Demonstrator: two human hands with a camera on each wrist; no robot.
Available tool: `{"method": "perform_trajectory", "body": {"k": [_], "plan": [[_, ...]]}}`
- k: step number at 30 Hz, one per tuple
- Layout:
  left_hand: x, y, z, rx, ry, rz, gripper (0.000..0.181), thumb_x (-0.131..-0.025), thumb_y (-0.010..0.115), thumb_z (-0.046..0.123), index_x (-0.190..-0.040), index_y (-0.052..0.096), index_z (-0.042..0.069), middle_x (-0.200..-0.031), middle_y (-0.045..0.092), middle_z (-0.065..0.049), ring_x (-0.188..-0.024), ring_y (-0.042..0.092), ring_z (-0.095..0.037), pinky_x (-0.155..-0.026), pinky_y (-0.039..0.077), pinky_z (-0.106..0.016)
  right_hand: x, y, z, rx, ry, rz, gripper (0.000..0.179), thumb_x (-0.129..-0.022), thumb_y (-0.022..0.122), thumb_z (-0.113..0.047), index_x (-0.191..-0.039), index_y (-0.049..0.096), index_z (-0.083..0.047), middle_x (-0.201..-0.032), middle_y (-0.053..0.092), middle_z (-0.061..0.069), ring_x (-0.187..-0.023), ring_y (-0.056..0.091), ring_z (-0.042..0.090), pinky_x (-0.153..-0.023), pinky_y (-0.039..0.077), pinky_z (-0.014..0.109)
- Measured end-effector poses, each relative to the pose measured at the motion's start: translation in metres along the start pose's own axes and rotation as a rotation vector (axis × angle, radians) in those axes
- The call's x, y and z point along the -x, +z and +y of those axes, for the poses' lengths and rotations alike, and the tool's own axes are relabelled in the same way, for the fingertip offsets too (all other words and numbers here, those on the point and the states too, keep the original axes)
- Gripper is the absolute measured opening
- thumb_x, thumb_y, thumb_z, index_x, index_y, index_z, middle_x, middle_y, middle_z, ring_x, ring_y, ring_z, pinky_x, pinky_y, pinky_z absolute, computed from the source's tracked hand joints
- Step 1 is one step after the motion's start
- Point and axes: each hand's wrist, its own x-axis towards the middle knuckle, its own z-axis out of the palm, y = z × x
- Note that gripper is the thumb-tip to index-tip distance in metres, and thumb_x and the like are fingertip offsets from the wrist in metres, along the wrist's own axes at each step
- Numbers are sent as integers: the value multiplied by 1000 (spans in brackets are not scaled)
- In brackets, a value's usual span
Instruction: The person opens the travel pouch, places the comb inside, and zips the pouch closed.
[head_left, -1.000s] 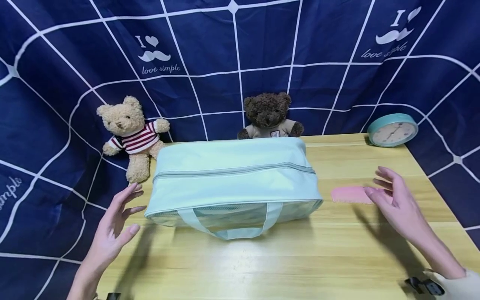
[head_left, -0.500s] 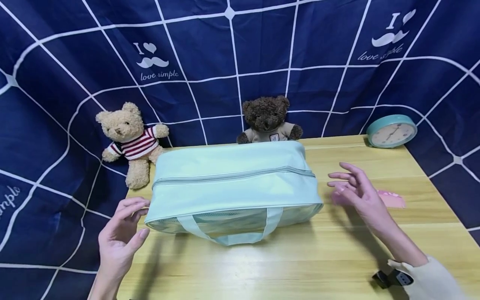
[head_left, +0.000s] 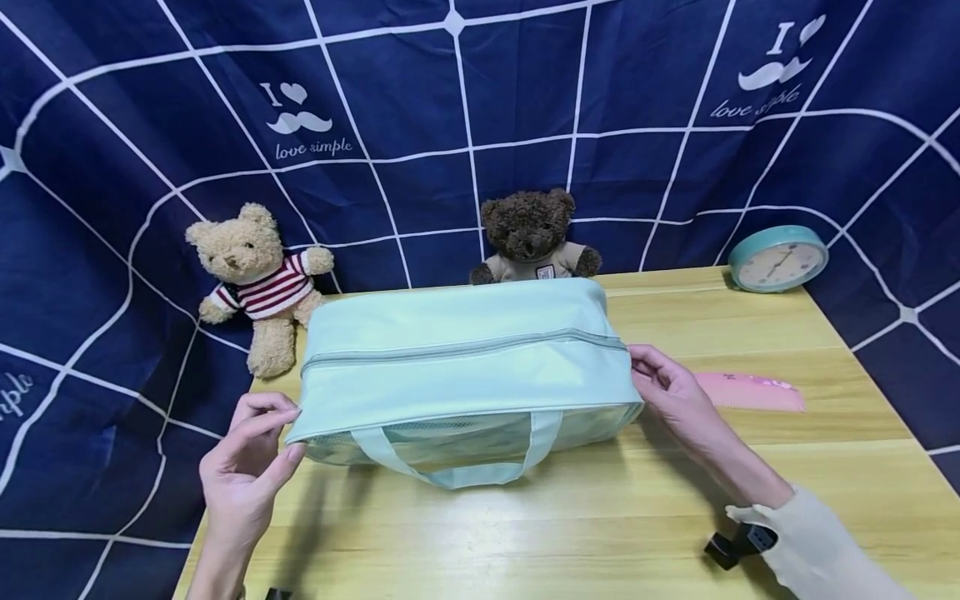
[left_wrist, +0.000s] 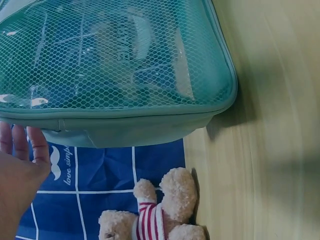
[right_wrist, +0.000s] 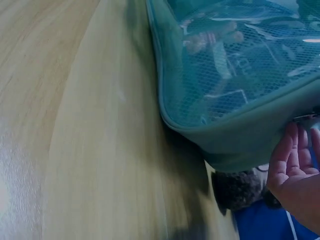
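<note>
A pale mint zip-up bag (head_left: 465, 367) with clear, mesh-lined sides stands on the table, its carry handle (head_left: 480, 477) hanging toward me. The zipper (head_left: 465, 346) along its top looks closed. My left hand (head_left: 243, 467) is at the bag's left end, fingertips touching the edge and thumb by the front corner. At the opposite end, my right hand (head_left: 678, 400) touches the side with its fingertips. In the right wrist view these fingers lie just below a metal zipper pull (right_wrist: 306, 117); whether they touch the pull is unclear.
A pink comb (head_left: 753, 392) lies right of the bag, beyond my right hand. A striped-shirt teddy bear (head_left: 262, 283) sits at the left, a dark brown bear (head_left: 531, 233) behind the bag. A teal clock (head_left: 778, 258) stands at the back right. Blue gridded cloth surrounds the table (head_left: 480, 550).
My right hand has moved left from over the comb to the bag's right end, uncovering the comb. My left hand has come right to touch the bag's left end.
</note>
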Motion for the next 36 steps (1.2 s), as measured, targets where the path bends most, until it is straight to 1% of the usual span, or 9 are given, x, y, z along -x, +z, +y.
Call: {"method": "perform_trajectory", "body": {"k": [2, 8, 14, 16, 22, 25, 27, 31, 36], "plan": [[0, 1, 0, -8, 7, 1, 26, -85, 74, -28, -107, 62, -33, -117, 59, -31, -111, 54, -37, -107, 47, -38, -1, 2, 3, -34, 1, -17, 32, -111, 53, 7, -132, 67, -13, -126, 71, 1, -116, 66, 10, -96, 56, 22], [-1, 2, 1, -40, 6, 5, 17, -87, 75, -26, -101, 66, -30, -115, 61, -30, -110, 55, -37, -103, 49, -35, 0, 1, 6, -82, 49, -33, 26, -111, 53, 7, -121, 70, -10, -116, 73, 2, -105, 69, 10, -89, 58, 22], [-2, 3, 0, -49, 6, 20, 14, -88, 74, -25, -99, 67, -29, -112, 62, -28, -106, 56, -35, -100, 50, -34, 1, -2, 3, -138, 114, -31, 27, -113, 53, 2, -121, 75, -11, -113, 75, 3, -103, 70, 11, -90, 59, 24], [-2, 3, 0, -51, 6, 27, 13, -88, 74, -25, -99, 67, -29, -111, 62, -28, -105, 56, -35, -99, 51, -34, 1, -2, 1, -139, 113, -35, 27, -114, 52, 1, -119, 76, -10, -112, 76, 2, -103, 70, 10, -90, 58, 24], [-1, 4, 0, -57, 2, 44, 14, -88, 74, -26, -99, 66, -30, -106, 62, -23, -100, 54, -31, -96, 51, -31, 0, -4, -12, -128, 94, -51, 26, -114, 50, 2, -113, 75, -7, -98, 75, -1, -89, 68, 6, -79, 57, 21], [0, 3, 0, -64, -8, 54, 14, -88, 73, -27, -99, 65, -30, -102, 64, -22, -97, 55, -29, -90, 52, -29, -1, -7, -22, -163, 113, -97, 28, -115, 48, 2, -113, 74, -6, -94, 73, -1, -85, 67, 7, -76, 56, 21], [1, 2, 1, -67, -16, 58, 14, -88, 72, -27, -100, 66, -30, -101, 66, -22, -97, 56, -28, -86, 53, -27, -2, -10, -29, -203, 127, -145, 31, -115, 44, 3, -114, 74, -4, -92, 71, 0, -82, 66, 8, -74, 55, 21], [0, 2, 1, -58, -16, 57, 14, -88, 71, -28, -101, 66, -31, -101, 67, -23, -95, 58, -27, -79, 53, -25, -4, -14, -43, -278, 129, -243, 39, -115, 35, 6, -120, 73, -1, -94, 73, 4, -82, 69, 10, -75, 57, 23], [-3, 1, -1, -66, -9, 64, 14, -87, 72, -28, -101, 67, -30, -101, 67, -24, -97, 59, -28, -80, 53, -25, -8, -15, -59, -255, 87, -287, 39, -115, 33, 9, -120, 71, 5, -93, 75, 7, -83, 73, 12, -74, 59, 23]]}}
